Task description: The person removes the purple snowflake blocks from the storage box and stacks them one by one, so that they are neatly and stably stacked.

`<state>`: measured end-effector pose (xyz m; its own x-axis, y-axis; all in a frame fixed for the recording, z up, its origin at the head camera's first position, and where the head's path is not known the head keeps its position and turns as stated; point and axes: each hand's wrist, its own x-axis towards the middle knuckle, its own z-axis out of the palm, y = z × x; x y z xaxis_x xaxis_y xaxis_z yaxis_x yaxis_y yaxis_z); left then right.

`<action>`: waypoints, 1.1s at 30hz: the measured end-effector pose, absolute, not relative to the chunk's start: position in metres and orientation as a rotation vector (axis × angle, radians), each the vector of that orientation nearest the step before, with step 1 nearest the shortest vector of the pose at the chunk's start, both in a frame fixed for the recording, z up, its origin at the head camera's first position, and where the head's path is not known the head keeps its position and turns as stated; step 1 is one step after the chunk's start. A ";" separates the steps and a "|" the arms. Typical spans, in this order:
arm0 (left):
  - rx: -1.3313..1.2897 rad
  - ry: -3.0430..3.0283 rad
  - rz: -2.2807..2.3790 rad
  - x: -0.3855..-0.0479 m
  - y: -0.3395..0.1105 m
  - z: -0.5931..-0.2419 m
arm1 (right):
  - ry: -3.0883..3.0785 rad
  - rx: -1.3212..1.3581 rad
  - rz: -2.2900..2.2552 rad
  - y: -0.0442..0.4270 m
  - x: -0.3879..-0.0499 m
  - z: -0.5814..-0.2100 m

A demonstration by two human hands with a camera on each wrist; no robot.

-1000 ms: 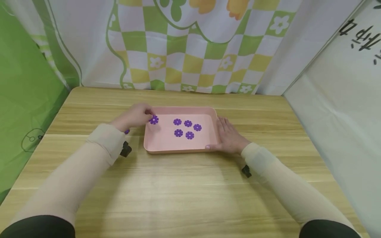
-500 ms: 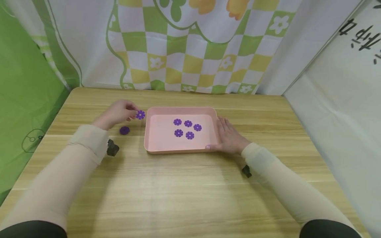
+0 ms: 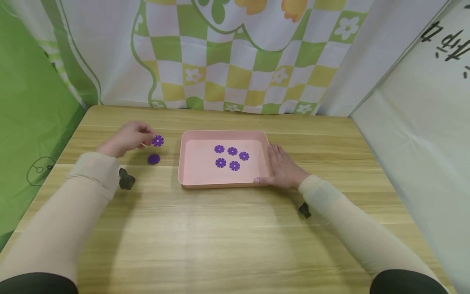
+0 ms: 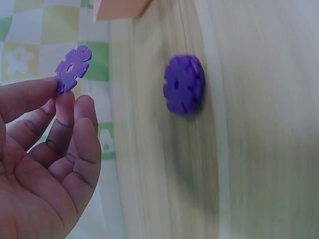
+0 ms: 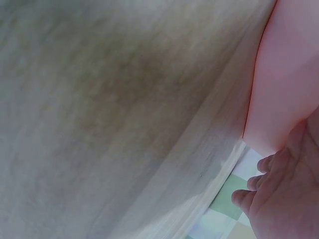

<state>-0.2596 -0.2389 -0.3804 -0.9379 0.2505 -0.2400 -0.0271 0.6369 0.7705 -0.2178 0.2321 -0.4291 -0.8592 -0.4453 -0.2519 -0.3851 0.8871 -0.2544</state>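
Observation:
My left hand point(image 3: 132, 136) pinches a purple snowflake disc point(image 3: 158, 141) by its edge between thumb and fingertip, left of the pink tray point(image 3: 191, 184). In the left wrist view that disc point(image 4: 73, 68) has notches around its rim and a hole in the centre. On the table below lie purple discs point(image 4: 182, 85) that look stacked; how many cannot be told. Several purple discs point(image 3: 220, 163) lie flat and apart inside the tray. My right hand point(image 3: 284, 169) rests against the tray's right side with fingers straight, its thumb at the near right corner.
The wooden table point(image 3: 220, 232) carries the tray near its middle. A checkered curtain point(image 3: 235, 77) hangs along the far edge, a green cloth point(image 3: 33, 102) on the left and a white one point(image 3: 415, 122) on the right. Small black devices sit under both wrists.
My left hand has moved left, from over the tray's left end to above the table, taking its disc along. The discs in the tray and my right hand have stayed put.

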 end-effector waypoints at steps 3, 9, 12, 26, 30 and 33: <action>0.163 2.519 1.181 -0.259 -0.245 -0.382 | 2.746 -0.617 -0.280 0.232 -0.218 -0.428; 0.146 2.484 1.141 -0.257 -0.252 -0.389 | 2.746 -0.625 -0.263 0.231 -0.217 -0.427; 0.140 2.458 1.149 -0.258 -0.254 -0.392 | 2.745 -0.628 -0.258 0.231 -0.218 -0.427; 0.137 2.436 1.102 -0.257 -0.256 -0.404 | 2.752 -0.627 -0.259 0.232 -0.217 -0.427; 0.148 2.440 1.103 -0.257 -0.256 -0.406 | 2.748 -0.626 -0.277 0.231 -0.217 -0.426; 0.148 2.443 1.098 -0.256 -0.256 -0.407 | 2.743 -0.623 -0.278 0.231 -0.216 -0.426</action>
